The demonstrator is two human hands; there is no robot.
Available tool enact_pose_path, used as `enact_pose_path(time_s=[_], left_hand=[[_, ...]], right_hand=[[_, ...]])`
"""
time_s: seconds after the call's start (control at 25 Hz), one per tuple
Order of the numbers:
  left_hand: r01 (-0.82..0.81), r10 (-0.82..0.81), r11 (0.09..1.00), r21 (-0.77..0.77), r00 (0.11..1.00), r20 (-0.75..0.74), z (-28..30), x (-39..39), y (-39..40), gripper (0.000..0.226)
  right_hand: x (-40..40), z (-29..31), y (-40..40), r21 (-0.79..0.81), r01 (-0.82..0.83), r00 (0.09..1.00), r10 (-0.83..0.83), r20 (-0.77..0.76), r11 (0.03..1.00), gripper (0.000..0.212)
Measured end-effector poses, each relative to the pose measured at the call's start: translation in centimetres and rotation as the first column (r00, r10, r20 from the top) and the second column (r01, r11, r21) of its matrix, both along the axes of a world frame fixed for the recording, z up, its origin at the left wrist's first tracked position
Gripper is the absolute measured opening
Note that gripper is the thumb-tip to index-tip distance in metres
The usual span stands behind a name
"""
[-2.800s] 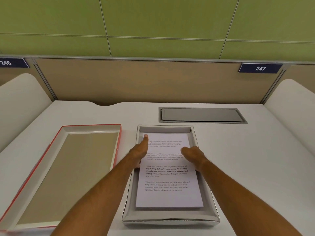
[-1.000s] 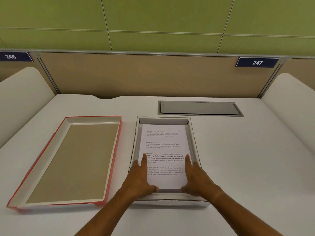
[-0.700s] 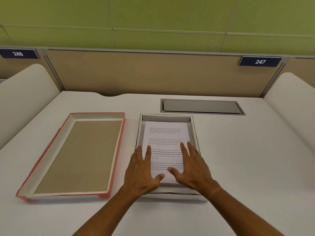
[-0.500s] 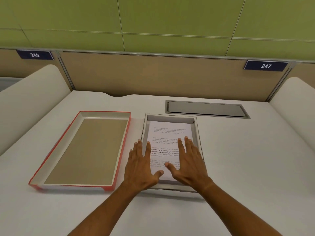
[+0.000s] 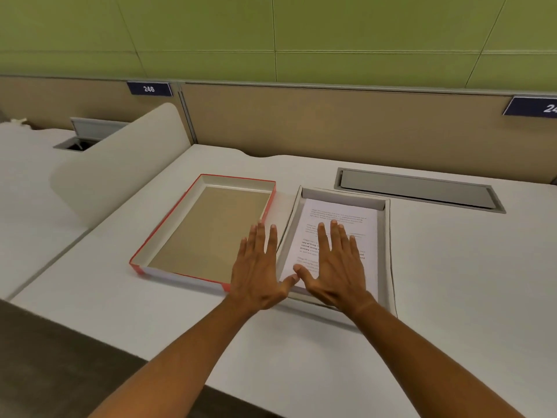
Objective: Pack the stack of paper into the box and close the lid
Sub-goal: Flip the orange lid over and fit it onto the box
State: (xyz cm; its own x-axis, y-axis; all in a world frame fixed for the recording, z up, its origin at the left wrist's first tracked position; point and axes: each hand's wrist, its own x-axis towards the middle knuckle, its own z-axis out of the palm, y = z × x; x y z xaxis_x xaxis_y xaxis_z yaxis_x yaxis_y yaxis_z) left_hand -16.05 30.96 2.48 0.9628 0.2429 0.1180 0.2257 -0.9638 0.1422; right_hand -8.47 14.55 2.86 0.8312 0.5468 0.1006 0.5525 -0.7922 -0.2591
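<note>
The stack of printed paper (image 5: 340, 218) lies flat inside the shallow grey box (image 5: 386, 251) on the white desk. To its left rests the red-edged lid (image 5: 208, 230), upside down, its brown inside facing up. My right hand (image 5: 337, 263) is spread flat over the near part of the paper, fingers apart. My left hand (image 5: 259, 267) is spread too, hovering over the gap between lid and box, above the lid's near right corner. Neither hand holds anything. The thumbs almost touch.
A grey cable hatch (image 5: 419, 191) is set into the desk behind the box. A rounded white divider (image 5: 120, 167) stands at the left, a beige partition (image 5: 331, 122) runs along the back. The desk's front edge (image 5: 120, 345) runs diagonally at lower left.
My left hand has slid left off the paper and box edge toward the lid. My right hand stays flat on the paper. The view has swung left.
</note>
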Motion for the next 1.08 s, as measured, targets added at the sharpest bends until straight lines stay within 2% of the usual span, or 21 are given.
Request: enact_pose_path(time_s=[0.2,0.4,0.48,0.56,0.68,0.84,0.92,1.0,1.08], left_hand=[[-0.033,0.033,0.999,0.0,0.999,-0.04,-0.3,-0.4,1.8,0.108],[-0.015,0.012,0.999,-0.031,0.996,-0.094,-0.9,0.9,5.4,0.105],[0.006,-0.016,0.997,-0.079,0.992,-0.127,-1.1,1.9,7.2,0.102],[0.01,-0.036,0.989,-0.149,0.985,-0.17,-1.3,2.8,8.6,0.098],[-0.012,-0.029,0.974,-0.226,0.984,-0.177,-2.2,4.3,10.4,0.068],[-0.063,0.008,0.907,-0.416,0.991,-0.133,-2.9,5.4,11.5,0.025],[-0.061,0.014,0.903,-0.425,0.994,-0.113,-2.5,5.7,11.7,0.016],[-0.051,0.015,0.892,-0.45,0.996,-0.083,-1.4,5.8,11.9,0.015],[-0.04,0.042,0.842,-0.538,0.999,-0.01,0.8,6.0,12.4,0.018]], right_hand=[[-0.4,-0.1,1.9,-0.003,0.016,1.0,-0.016,0.001,1.0,0.117],[0.3,-0.6,4.0,-0.039,0.108,0.994,-0.108,-0.003,0.993,0.11],[0.6,-0.7,5.1,-0.028,0.154,0.988,-0.154,-0.004,0.988,0.107],[0.7,-0.7,6.1,-0.024,0.193,0.981,-0.193,-0.011,0.981,0.114],[0.4,-0.9,7.7,-0.004,0.258,0.966,-0.258,-0.017,0.966,0.12],[0.1,-1.2,8.9,-0.032,0.319,0.946,-0.32,-0.044,0.947,0.102],[0.2,-1.2,9.2,-0.045,0.337,0.939,-0.339,-0.049,0.94,0.099],[0.3,-1.1,9.5,-0.036,0.345,0.936,-0.346,-0.056,0.938,0.096],[0.6,-0.8,10.0,-0.003,0.346,0.936,-0.345,-0.071,0.938,0.093]])
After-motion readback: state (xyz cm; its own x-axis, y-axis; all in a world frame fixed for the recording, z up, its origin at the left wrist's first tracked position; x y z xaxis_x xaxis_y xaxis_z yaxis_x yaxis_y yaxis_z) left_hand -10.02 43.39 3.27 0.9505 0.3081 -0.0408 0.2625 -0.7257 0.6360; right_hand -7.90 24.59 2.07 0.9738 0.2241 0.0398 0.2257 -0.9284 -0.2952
